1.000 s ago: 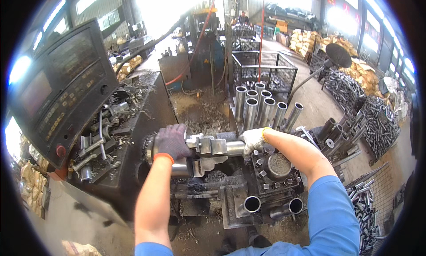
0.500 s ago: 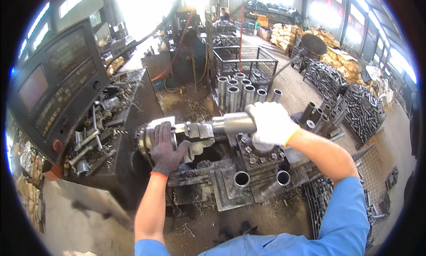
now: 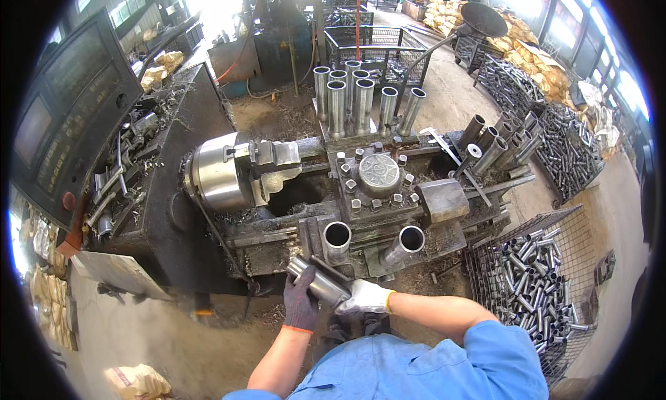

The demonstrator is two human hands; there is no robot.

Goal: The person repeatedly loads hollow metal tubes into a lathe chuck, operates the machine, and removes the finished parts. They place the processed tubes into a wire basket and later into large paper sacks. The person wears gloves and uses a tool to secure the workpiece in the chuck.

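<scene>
Since the earlier frames, you have brought the metal tube (image 3: 326, 285) away from the chuck (image 3: 220, 175), which sits left of the tool post (image 3: 379, 175). Half a second ago your dark-gloved left hand (image 3: 301, 304) lay spread at the chuck, and your white-gloved right hand (image 3: 364, 297) gripped the tube's end over the tool post. Now the tube is on the near side of the tool post and a little to its left, close to your body, and the chuck's jaws stand bare.

Its long axis slants: the narrower end points forward and left, the other back and right. Your left fingers wrap its middle; your right hand clasps the rear end, its fingertips partly hidden. Two upright tubes (image 3: 338, 256) stand just on the tool post's near side.
</scene>
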